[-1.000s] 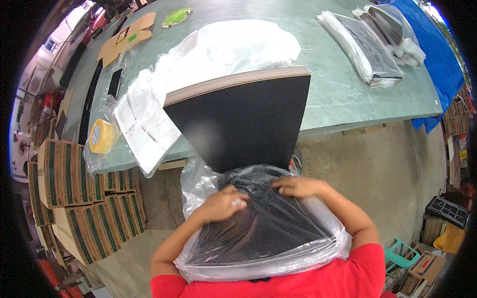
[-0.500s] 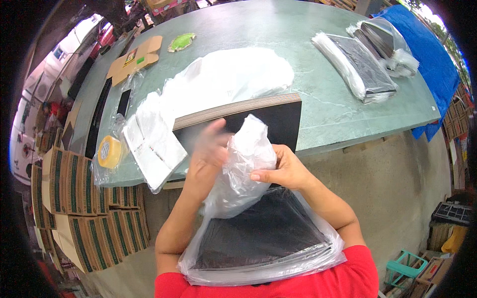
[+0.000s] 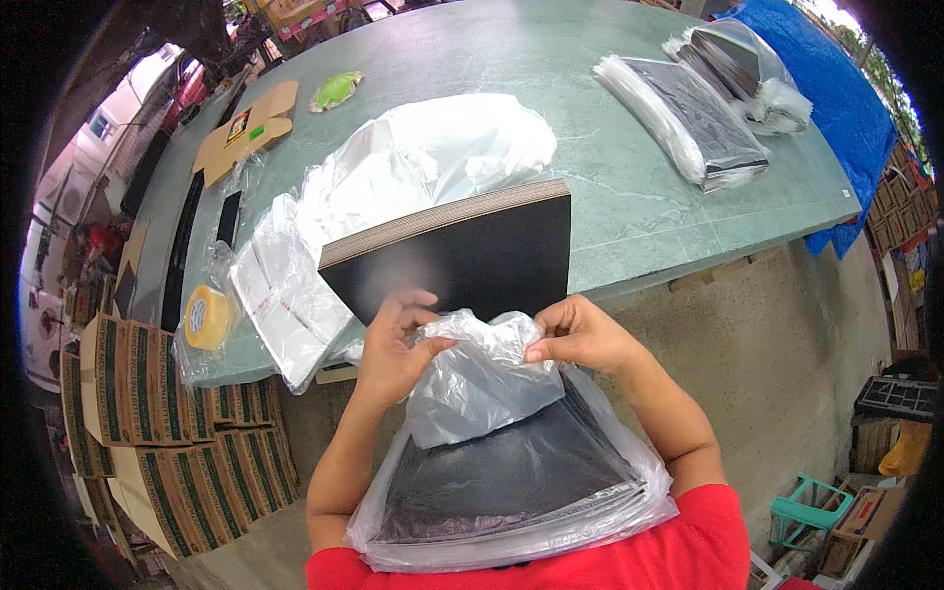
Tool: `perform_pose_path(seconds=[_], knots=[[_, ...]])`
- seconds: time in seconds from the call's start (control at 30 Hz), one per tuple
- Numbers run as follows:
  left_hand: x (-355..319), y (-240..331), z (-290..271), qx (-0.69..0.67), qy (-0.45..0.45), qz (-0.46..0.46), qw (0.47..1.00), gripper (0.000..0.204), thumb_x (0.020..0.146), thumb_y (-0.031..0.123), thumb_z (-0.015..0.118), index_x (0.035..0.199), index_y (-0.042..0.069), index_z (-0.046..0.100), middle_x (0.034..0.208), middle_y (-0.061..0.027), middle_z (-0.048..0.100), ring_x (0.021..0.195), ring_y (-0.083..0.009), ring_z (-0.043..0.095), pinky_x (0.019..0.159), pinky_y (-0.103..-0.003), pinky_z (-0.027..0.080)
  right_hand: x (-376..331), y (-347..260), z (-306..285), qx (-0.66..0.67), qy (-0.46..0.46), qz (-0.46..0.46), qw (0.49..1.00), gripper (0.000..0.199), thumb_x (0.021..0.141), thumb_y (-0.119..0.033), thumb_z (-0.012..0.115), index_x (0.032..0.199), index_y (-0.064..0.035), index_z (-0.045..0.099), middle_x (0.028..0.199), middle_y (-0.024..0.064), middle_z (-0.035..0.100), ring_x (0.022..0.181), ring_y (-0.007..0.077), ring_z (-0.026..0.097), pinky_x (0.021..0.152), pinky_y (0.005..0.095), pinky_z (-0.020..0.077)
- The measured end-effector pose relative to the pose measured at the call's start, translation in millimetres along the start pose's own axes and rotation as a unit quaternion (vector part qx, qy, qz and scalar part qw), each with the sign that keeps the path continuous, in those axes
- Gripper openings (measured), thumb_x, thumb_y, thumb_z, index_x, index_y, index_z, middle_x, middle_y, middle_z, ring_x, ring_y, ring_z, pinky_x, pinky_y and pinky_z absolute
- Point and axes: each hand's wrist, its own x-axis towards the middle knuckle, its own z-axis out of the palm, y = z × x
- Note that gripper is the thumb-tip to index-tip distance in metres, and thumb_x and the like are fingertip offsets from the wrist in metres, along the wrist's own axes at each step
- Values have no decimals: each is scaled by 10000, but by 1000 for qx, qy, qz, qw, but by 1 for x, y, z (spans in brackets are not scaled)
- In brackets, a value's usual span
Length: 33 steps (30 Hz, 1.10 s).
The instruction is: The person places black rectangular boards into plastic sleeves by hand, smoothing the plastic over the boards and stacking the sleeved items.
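Two hands held the thin clear plastic bag (image 3: 492, 383) of flat black sheets (image 3: 501, 472) on our lap, below the green worktop's (image 3: 629, 187) near edge. Our left hand (image 3: 393, 344) and right hand (image 3: 580, 334) pinched its loose top shut. Hard pulling might rip it.

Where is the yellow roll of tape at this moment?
In the head view, the yellow roll of tape lies at the table's near left edge, left of the flat clear bags and above the stacked cartons.
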Motion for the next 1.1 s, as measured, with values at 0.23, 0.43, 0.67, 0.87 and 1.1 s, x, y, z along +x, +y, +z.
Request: perform_pose_path(seconds=[0.23, 0.43, 0.67, 0.87, 1.1], knots=[[-17, 33, 42, 146, 6, 49, 988, 450, 681, 102, 674, 1062, 31, 447, 706, -34, 507, 627, -93, 500, 543, -226, 418, 13, 12, 29, 176, 89, -44, 979, 164, 722, -157, 647, 769, -7, 600, 695, 7, 574, 600, 57, 491, 542, 200, 383], [-9, 16, 44, -6, -39, 7, 999, 340, 714, 89, 641, 1026, 33, 517, 727, -49, 555, 619, -53, 497, 506, -206, 394, 15, 1, 32, 261, 80, -57, 960, 178, 750, -207, 626, 757, -36, 578, 676, 8, 560, 591, 76, 503, 543, 214, 410], [-41, -69, -7, 310, -14, 81, 947, 239, 650, 21, 528, 878, 20, 598, 815, -131, 527, 745, -283, 530, 650, -337, 423, -8, 21, -22, 467, 116, -183, 857, 114, 788, -148, 566, 806, -37, 548, 741, 35, 578, 658, 108, 545, 615, 237, 449], [-172, -154, -145, 358, 403, -111, 835, 109, 735, 65, 511, 753, -38, 542, 769, -127, 546, 729, -232, 525, 689, -353, 407, -71, 33, -65, 366, 287, -142, 874, 88, 774, -121, 577, 796, -40, 551, 723, 38, 570, 656, 108, 531, 628, 246, 451], [-45, 8, -12, -117, 351, 17, 929, 211, 704, -6, 444, 913, 24, 462, 698, -35, 475, 568, -80, 456, 509, -221, 404, -7, 3, 15, 272, 93, -116, 951, 145, 777, -183, 592, 758, -49, 541, 677, 23, 548, 572, 93, 509, 531, 221, 420]])
